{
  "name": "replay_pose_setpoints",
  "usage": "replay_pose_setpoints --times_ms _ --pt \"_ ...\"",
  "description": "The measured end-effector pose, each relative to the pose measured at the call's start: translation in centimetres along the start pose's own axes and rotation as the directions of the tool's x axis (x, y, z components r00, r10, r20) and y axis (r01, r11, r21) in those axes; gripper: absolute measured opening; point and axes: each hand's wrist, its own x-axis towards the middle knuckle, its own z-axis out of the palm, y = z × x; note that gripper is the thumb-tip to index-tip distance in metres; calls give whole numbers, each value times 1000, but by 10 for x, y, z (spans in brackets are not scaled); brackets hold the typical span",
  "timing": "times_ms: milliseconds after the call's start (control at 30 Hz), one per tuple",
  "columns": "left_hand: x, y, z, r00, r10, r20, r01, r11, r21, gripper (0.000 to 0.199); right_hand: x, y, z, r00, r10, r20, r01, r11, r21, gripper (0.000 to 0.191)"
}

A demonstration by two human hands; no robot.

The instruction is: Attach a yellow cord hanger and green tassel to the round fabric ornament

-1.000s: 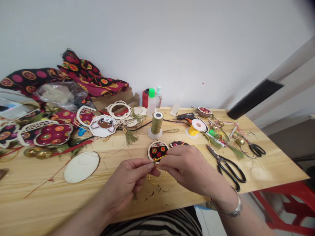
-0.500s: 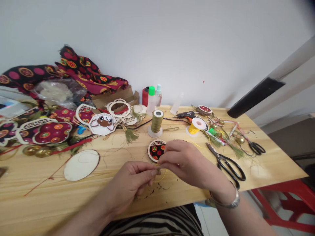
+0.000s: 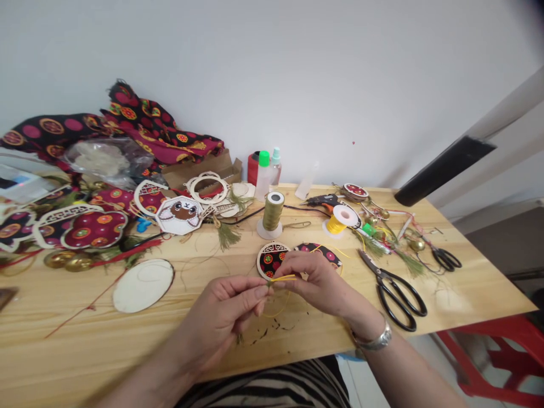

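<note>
My left hand [image 3: 236, 306] pinches the top of an olive-green tassel [image 3: 238, 338], whose strands hang partly hidden below the fingers. Yellow cord [image 3: 283, 278] comes out at the tassel's head, and my right hand [image 3: 317, 280] is closed on it between thumb and fingers. A loop of that cord droops beneath the hands. Just behind them lies a round wooden-framed ornament [image 3: 272, 259] with dark patterned fabric. Beside it is a patterned fabric piece [image 3: 325, 254], partly covered by my right hand. Farther back stand a spool of olive thread [image 3: 272, 212] and a spool of yellow cord [image 3: 337, 222].
Large black-handled scissors [image 3: 397, 292] lie at right, with smaller scissors [image 3: 446, 259] beyond. A glue gun [image 3: 321, 200] and bottles [image 3: 263, 178] stand near the wall. Fabric and wooden ornaments [image 3: 93, 228] pile up at left, near a pale oval disc [image 3: 143, 285]. A red stool [image 3: 497, 357] is below right.
My right hand has drawn slightly back and opened its view, so doubled yellow cord now shows at the fingertips. The fabric piece behind it is more exposed. My left hand keeps its pinch.
</note>
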Motion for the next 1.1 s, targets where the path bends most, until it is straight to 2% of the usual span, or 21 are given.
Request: replay_pose_setpoints --times_ms 100,200,333,433,533,633,700,767,833,900,1000,1100 --pt "2 -1 -4 996 54 -76 -51 998 41 20 -11 -3 8 998 50 -35 -52 997 -55 10" --pt "1 -2 -6 981 129 -146 -100 976 194 20 -22 -9 16 992 98 -74 -108 983 -147 13" --pt "0 1 -3 940 297 -170 -188 863 470 16 -30 -19 22 995 82 -65 -98 944 -314 16" --pt "0 1 0 893 416 -173 -242 767 594 14 -32 -26 22 999 23 -38 -38 871 -489 16" --pt "-1 -3 1 856 508 -94 -310 651 693 16 -33 -32 20 998 -51 27 57 766 -641 13" --pt "-1 -8 -1 822 566 69 -410 504 760 18 -31 -36 16 986 -103 129 165 667 -727 11" --pt "-2 -9 -2 804 566 183 -472 422 774 21 -29 -40 11 976 -121 181 216 624 -751 12" --pt "-4 -8 -2 802 529 277 -514 377 770 24 -25 -45 5 971 -124 204 236 618 -750 14" --pt "-6 -7 -1 815 469 340 -533 379 757 25 -19 -49 -3 970 -118 211 236 654 -719 15" --pt "-8 -5 0 838 411 359 -524 423 740 25 -14 -51 -10 974 -102 203 211 744 -634 15" --pt "-11 -4 2 875 364 318 -476 538 696 20 -5 -44 -18 981 -96 168 155 910 -385 12" --pt "-12 -4 2 906 355 229 -418 666 618 17 -1 -29 -19 993 -67 99 80 988 -133 8"
